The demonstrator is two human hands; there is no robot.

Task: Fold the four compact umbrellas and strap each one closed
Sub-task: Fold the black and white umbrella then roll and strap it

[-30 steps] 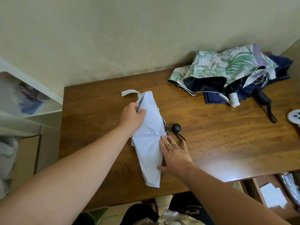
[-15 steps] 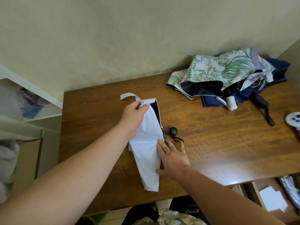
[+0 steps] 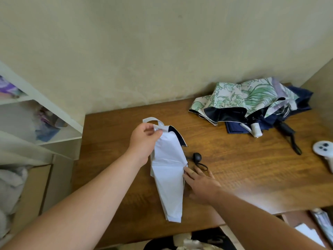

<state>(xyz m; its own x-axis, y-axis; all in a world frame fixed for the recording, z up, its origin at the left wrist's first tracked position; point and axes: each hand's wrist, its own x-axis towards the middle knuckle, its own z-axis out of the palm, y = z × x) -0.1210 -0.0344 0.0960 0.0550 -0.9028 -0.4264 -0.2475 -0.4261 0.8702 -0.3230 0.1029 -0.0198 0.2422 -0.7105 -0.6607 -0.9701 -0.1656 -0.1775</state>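
A pale blue compact umbrella (image 3: 169,174) lies flattened on the wooden table (image 3: 234,170), its dark lining showing at the upper right corner. My left hand (image 3: 144,141) pinches the fabric's top corner, where a pale strap (image 3: 152,120) loops out. My right hand (image 3: 201,184) presses flat on the canopy's right edge with straight fingers. The umbrella's round black handle (image 3: 197,156) and cord stick out to the right. At the back right lie a green floral umbrella (image 3: 243,98) and a navy umbrella (image 3: 297,98), unfolded and piled together.
A white cylindrical handle (image 3: 255,129) and a black handle (image 3: 288,131) poke out of the pile. A white controller (image 3: 324,148) sits at the table's right edge. White shelves (image 3: 45,121) stand to the left, the wall runs behind the table.
My left hand has lifted the canopy's top corner and turned it over, exposing the dark lining and the strap. My right hand has stayed pressed on the right edge.
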